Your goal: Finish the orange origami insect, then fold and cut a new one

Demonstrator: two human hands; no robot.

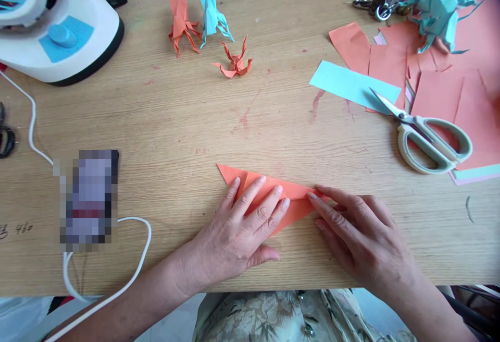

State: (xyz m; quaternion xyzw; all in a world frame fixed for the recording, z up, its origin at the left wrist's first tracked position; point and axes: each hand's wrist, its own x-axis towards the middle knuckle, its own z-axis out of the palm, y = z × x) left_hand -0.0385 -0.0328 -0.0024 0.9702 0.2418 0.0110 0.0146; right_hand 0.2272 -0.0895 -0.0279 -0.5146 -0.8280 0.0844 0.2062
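Orange paper triangle (297, 190) lies flat near the table's (273, 112) front edge, the left hand's (242, 227) spread fingers pinning it, the right hand's (359, 227) close-set fingertips pressing its right tip, seemingly mid-crease; next, firm, even pressure along the fold.

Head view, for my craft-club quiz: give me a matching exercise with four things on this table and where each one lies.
1 scissors
2 phone
3 orange triangle
4 keys

A under the left hand and right hand
B far right corner, beside a blue paper model
C left side, joined to a white cable
D right side, partly on orange sheets

Pairs: 1-D, 2-C, 3-A, 4-B
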